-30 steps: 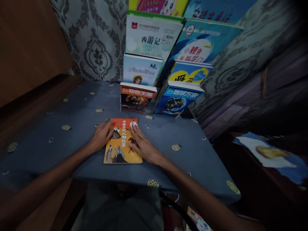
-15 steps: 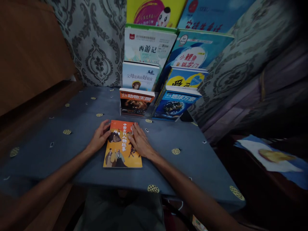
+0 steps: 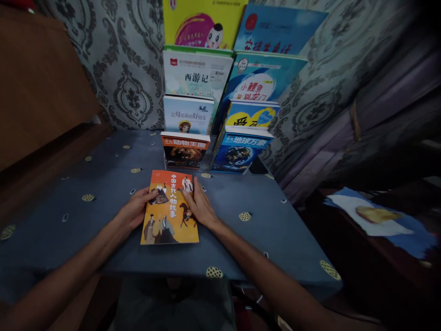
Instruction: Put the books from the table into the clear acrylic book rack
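An orange-and-red book (image 3: 171, 207) with white Chinese lettering and drawn figures on its cover faces me, closed, near the front of the table. Gripping its left edge, my left hand (image 3: 139, 205) has the thumb on the cover and the other fingers hidden at the side or beneath. My right hand (image 3: 200, 201) holds the right edge, thumb on the cover and fingers along the side. Whether the book is lifted clear of the cloth I cannot tell. Just beyond it, a tiered clear rack holds several books, among them a lion-cover book (image 3: 186, 151) and a blue earth-cover book (image 3: 237, 149).
A dark blue tablecloth (image 3: 110, 193) with yellow pineapple prints covers the table. Patterned curtains (image 3: 134, 94) hang behind the rack. A brown wooden panel (image 3: 37, 82) stands at the left. On the right, blue and white sheets (image 3: 372, 216) lie on a dark surface.
Both hands have shifted from resting beside and on the book to gripping its left and right edges. My view has swung slightly to the right.
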Action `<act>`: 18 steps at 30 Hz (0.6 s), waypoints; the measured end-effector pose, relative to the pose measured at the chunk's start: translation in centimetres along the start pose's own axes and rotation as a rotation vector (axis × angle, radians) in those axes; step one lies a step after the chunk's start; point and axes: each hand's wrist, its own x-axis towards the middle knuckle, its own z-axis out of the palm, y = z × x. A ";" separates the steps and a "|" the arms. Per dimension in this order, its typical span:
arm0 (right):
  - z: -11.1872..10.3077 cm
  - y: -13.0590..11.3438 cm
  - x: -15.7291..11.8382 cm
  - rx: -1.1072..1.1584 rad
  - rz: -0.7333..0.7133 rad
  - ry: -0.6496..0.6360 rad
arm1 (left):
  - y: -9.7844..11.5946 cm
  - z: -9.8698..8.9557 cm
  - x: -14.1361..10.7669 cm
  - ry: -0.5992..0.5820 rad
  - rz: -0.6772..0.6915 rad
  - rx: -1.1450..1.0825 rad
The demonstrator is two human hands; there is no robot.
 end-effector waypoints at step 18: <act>-6.2 -1.4 0.9 0.405 -0.383 -0.015 | 7.6 -1.5 -2.9 -0.460 0.993 1.270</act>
